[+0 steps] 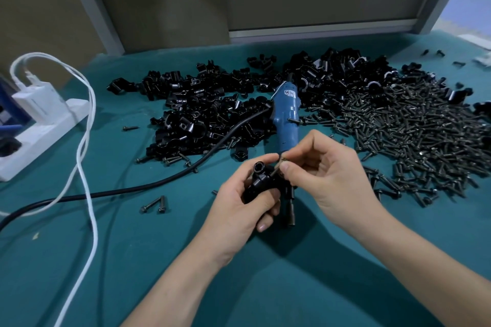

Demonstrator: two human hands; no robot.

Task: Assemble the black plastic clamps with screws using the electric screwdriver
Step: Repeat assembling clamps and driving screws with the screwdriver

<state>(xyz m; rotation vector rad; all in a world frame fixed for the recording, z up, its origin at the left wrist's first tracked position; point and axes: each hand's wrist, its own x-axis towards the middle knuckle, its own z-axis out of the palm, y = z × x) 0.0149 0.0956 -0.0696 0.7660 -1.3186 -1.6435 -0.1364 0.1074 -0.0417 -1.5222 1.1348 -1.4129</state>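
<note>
My left hand (240, 203) grips a black plastic clamp (261, 180) just above the green table, its round socket facing up. My right hand (325, 176) pinches a dark screw (277, 166) between thumb and forefinger, with the screw's tip touching the clamp's top. The blue electric screwdriver (287, 117) lies on the table just behind my hands, and its black bit end (291, 210) pokes out below the clamp. A big heap of black clamps (212, 109) lies behind, and a heap of dark screws (414, 135) spreads to the right.
The screwdriver's black cable (148, 186) runs left across the green mat (132, 260). A white power strip with a charger (39, 119) sits at the left edge, and white cables (85, 167) loop toward me. Loose screws (155, 204) lie left of my hands.
</note>
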